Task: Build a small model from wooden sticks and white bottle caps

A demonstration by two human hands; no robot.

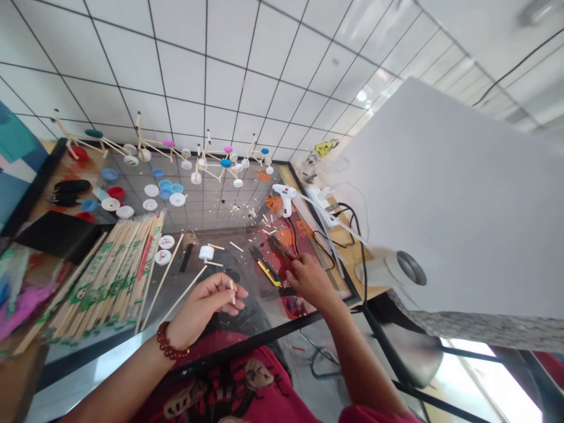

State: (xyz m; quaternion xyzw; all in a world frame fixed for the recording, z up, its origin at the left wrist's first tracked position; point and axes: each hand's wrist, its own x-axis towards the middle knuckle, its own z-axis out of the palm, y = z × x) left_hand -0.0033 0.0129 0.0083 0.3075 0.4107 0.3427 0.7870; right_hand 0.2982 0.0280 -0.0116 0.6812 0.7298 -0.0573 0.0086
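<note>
My left hand (215, 296), with a beaded bracelet on the wrist, pinches a short piece of wooden stick (232, 292) over the near part of the glass table. My right hand (311, 281) is closed on the handles of dark-jawed pliers (278, 247), which lie low at the table's right side; the fingers partly hide the handles. Just left of the pliers lies a yellow and green cutting tool (268, 271). Beyond my left hand, a white bottle cap (206, 252) stands with short stick pieces by it, one long stick (187, 292) close below.
A white glue gun (285, 197) with a cord stands at the right. Packaged chopsticks (106, 276) lie at the left, near loose bottle caps (152, 191). Stick-and-cap models (211, 158) line the tiled wall. Scraps (244, 211) litter the middle; a white cylinder (392, 267) is far right.
</note>
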